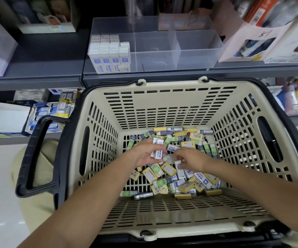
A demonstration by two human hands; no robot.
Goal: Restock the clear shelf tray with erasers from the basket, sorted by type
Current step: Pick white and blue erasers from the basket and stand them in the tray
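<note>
The left grip (147,155) is curled round several white-and-blue erasers (158,152) while the right grip (191,158) pinches a white eraser (178,162) from the mixed heap (169,176) in the basket (162,104), so collecting one type is in hand; next, I judge, comes lifting them to the clear tray (194,58), left compartment.

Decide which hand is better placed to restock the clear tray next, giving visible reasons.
Left, probably. The left hand grips several white, blue-labelled rectangular erasers matching the stack in the left compartment of the clear plastic shelf tray, on that hand's side. The right hand pinches just one loose eraser.
</note>
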